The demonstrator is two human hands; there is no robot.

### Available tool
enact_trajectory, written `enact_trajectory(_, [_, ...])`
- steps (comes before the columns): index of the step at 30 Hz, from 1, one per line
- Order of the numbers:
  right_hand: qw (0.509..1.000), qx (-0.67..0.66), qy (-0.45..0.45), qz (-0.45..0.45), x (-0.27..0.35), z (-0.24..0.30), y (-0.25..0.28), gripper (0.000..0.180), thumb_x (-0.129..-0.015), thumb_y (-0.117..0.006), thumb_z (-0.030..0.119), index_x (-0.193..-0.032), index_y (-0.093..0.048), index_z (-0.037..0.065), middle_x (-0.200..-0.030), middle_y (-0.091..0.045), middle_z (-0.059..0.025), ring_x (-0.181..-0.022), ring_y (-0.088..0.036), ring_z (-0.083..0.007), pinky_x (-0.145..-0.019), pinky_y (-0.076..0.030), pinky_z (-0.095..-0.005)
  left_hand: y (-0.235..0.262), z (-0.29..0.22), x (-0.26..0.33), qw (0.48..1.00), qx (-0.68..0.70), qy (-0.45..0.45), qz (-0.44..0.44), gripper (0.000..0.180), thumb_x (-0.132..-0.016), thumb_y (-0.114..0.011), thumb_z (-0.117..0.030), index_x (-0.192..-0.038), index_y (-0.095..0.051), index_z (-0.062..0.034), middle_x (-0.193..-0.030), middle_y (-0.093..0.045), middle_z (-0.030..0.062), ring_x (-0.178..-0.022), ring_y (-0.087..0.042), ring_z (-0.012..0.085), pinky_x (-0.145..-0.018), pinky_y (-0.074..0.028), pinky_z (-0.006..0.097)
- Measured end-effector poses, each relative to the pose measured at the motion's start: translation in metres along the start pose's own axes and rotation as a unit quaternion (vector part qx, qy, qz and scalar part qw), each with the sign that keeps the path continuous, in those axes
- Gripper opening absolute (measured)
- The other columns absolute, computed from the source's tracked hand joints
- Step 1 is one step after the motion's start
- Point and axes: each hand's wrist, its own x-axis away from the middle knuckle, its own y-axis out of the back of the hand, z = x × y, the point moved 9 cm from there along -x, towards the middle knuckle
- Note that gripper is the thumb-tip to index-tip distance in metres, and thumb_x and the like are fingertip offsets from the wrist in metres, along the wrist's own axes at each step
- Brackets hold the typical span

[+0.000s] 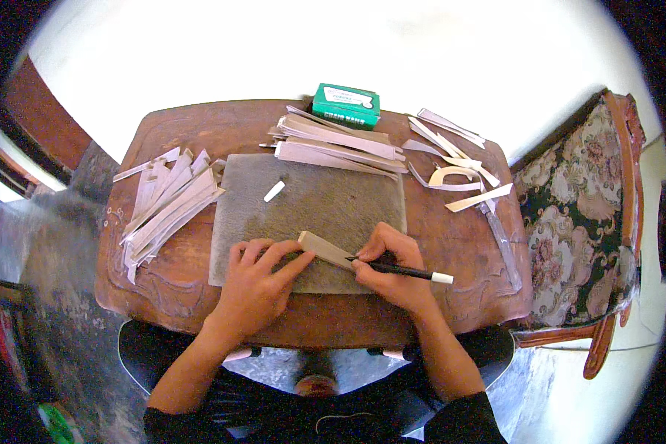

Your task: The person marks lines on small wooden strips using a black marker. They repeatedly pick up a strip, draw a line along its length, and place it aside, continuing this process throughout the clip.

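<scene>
A pale, narrow wooden strip [324, 249] lies slantwise near the front of a grey-brown board [325, 200]. My left hand [263, 277] grips its left end, thumb and index finger against the wood. In my right hand [396, 270] is a black marker pen [399, 271] with a white tail end, its tip at the right part of the strip. My right fingers hide that end of the strip. The white pen cap [274, 192] lies loose on the board, beyond my hands.
Wooden strips are piled at the left [170, 203] and behind the board [340, 148]. A green box [345, 106] stands at the back. Curved offcuts [455, 174] and what looks like a knife [502, 244] lie right on the carved table [163, 300]. A floral chair [577, 222] adjoins it.
</scene>
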Motion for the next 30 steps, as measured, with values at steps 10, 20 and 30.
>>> enact_trajectory(10, [1.0, -0.01, -0.022, 0.005, 0.003, -0.007, 0.002, 0.022, -0.071, -0.078, 0.008, -0.072, -0.056, 0.003, -0.072, -0.057, -0.008, -0.066, -0.059, -0.0199, -0.059, -0.045, -0.032, -0.001, 0.003, 0.001, 1.0, 0.014, 0.003, -0.002, 0.053, -0.075, -0.069, -0.009, -0.127, -0.067, -0.0201, -0.125, -0.061, -0.0018, -0.11, -0.054, 0.0251, -0.096, -0.039, 0.045])
enact_trajectory(20, [0.998, 0.006, -0.06, 0.012, 0.007, -0.012, -0.007, 0.024, -0.07, -0.078, 0.01, -0.073, -0.055, 0.003, -0.07, -0.053, -0.0095, -0.063, -0.056, -0.0234, -0.057, -0.043, -0.0345, 0.0, 0.003, 0.006, 1.0, 0.02, 0.01, -0.002, 0.054, -0.073, -0.069, -0.009, -0.126, -0.068, -0.0195, -0.125, -0.062, -0.0018, -0.109, -0.055, 0.0249, -0.095, -0.039, 0.044])
enact_trajectory(30, [0.998, 0.017, -0.051, 0.019, -0.002, -0.01, -0.004, 0.022, -0.07, -0.078, 0.01, -0.073, -0.057, 0.004, -0.07, -0.055, -0.009, -0.063, -0.057, -0.023, -0.057, -0.044, -0.0339, 0.003, 0.005, -0.002, 1.0, 0.023, 0.005, -0.012, 0.05, -0.075, -0.067, -0.007, -0.124, -0.069, -0.0186, -0.122, -0.063, -0.0005, -0.107, -0.056, 0.025, -0.094, -0.04, 0.043])
